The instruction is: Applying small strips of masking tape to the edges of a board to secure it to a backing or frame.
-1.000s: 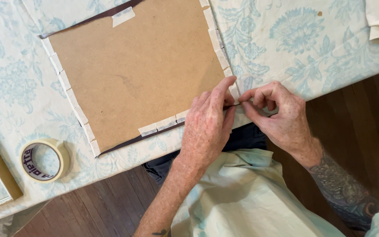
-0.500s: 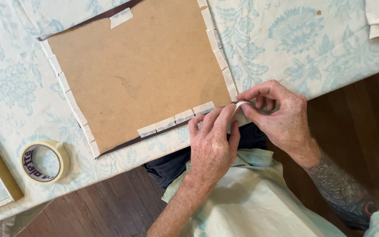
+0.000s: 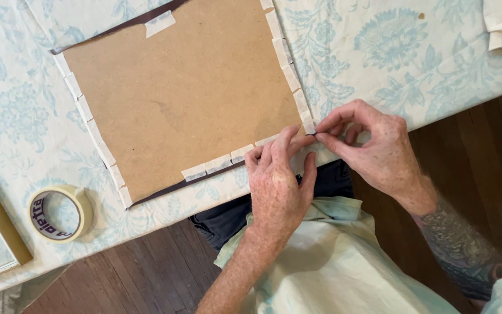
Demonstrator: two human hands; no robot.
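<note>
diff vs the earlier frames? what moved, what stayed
The left hand slid left and down off the corner of the brown backing board; it now lies flat, fingers on the near-edge tape strips. The right hand kept its pinch at the board's corner, barely shifting. Nothing was picked up or let go. The board, the tape roll and the floral tablecloth stayed put.

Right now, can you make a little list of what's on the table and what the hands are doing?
board: brown backing board, flat on the tablecloth
edges: short tape strips along the sides
left hand: fingers pressing the board's near corner
right hand: pinching at the same corner
tape roll: on the cloth, left of the board
floor: dark wood
</note>
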